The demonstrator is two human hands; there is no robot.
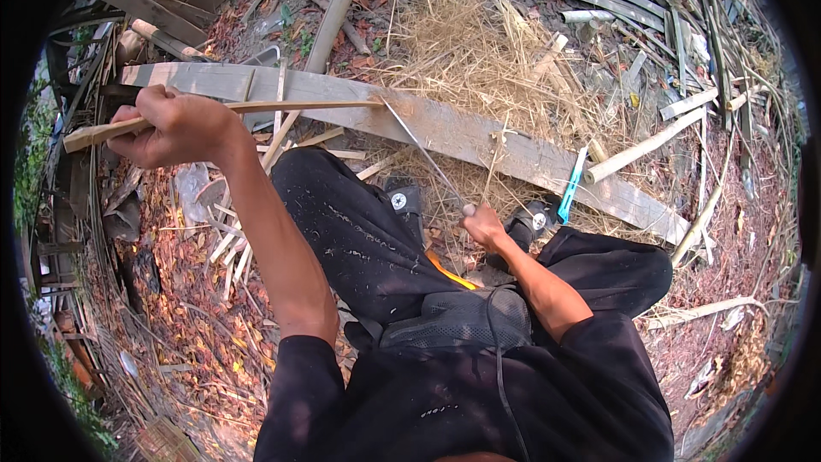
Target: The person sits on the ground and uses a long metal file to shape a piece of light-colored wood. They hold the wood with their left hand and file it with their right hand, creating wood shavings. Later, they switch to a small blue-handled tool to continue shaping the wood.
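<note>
Straw [479,43] lies beyond the plank [530,162], strip [291,106] left of blade [425,153].

The left arm [295,257] stretches forward and to the left side, bare below its sleeve. The wrist [224,130] is bent, so the left hand [180,127] turns outward, its fingers curled as a fist. The right arm [543,282] reaches forward and slightly inward; the right hand [484,229] is also curled, nearer to the body. Both legs [351,235] are bent, knees apart.
</note>
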